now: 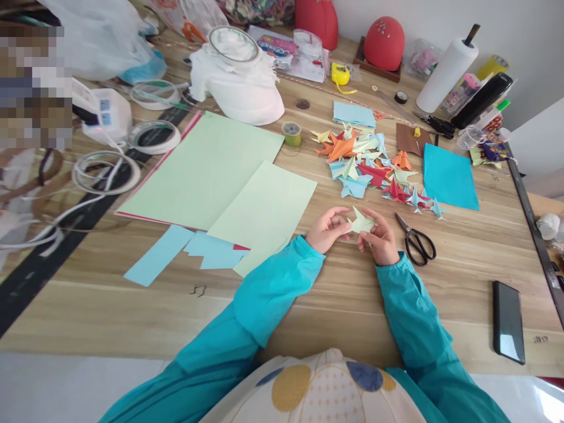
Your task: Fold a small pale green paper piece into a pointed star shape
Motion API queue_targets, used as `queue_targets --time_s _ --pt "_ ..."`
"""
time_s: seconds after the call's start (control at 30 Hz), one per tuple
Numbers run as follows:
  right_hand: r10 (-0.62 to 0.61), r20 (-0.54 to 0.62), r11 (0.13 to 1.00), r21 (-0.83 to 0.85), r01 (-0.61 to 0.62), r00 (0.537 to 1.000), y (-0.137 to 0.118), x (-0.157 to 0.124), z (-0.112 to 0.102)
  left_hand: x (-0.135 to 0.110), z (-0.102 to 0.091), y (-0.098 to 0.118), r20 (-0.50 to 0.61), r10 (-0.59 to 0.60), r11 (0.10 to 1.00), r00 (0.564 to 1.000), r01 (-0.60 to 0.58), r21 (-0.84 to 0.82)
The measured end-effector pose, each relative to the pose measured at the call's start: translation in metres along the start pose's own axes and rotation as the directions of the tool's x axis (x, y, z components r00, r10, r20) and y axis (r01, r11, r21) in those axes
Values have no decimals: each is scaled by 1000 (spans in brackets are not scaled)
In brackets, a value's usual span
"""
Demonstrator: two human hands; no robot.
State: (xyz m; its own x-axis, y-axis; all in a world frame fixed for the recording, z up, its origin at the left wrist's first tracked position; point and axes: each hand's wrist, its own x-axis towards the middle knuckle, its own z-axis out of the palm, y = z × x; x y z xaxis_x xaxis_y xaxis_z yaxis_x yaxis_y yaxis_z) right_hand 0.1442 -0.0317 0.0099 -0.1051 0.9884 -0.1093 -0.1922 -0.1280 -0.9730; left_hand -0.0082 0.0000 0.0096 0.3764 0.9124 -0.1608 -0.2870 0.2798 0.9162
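Observation:
Between my two hands is a pale green folded paper crane [362,223], with pointed tips sticking up and out to the left. My left hand [328,229] pinches its left side, and my right hand [379,236] grips its right side. Both hands are just above the table. Beyond them lies a heap of folded paper cranes [372,161] in orange, red, pale green, yellow and light blue. Black-handled scissors [416,239] rest to the right of my right hand. Left of my left hand are pale green paper sheets [264,202].
Light blue paper pieces [158,255] lie near the front left. A thread spool [291,134] stands behind the sheets. To the right are a turquoise square [450,176] and a phone [509,322]. Cables [106,171] and a white cloth-covered object [238,76] occupy the far left.

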Motion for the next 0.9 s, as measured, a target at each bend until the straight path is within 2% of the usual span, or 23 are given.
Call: queue_targets --time_s 0.1,0.33,0.47,0.57,0.8,0.9 --pt "-14 -6 1000 26 15 1000 -1 0 1 0 1 -1 -26 44 998 999 -43 35" --pt "-35 -47 999 -5 35 998 1 -1 2 -1 -2 -4 15 90 980 996 -91 175" --pt "-12 -19 1000 -14 11 1000 4 -1 0 -2 -2 -3 71 98 983 993 -108 150" --pt "7 -13 1000 -2 -7 1000 5 0 0 -2 -1 -1 102 65 988 993 -78 133" --pt "35 -46 998 54 -32 998 1 0 1 -3 -1 -1 84 42 990 996 -52 130" --pt "31 -73 998 60 -27 997 1 1 1 -2 -1 -3 80 89 980 993 -102 171"
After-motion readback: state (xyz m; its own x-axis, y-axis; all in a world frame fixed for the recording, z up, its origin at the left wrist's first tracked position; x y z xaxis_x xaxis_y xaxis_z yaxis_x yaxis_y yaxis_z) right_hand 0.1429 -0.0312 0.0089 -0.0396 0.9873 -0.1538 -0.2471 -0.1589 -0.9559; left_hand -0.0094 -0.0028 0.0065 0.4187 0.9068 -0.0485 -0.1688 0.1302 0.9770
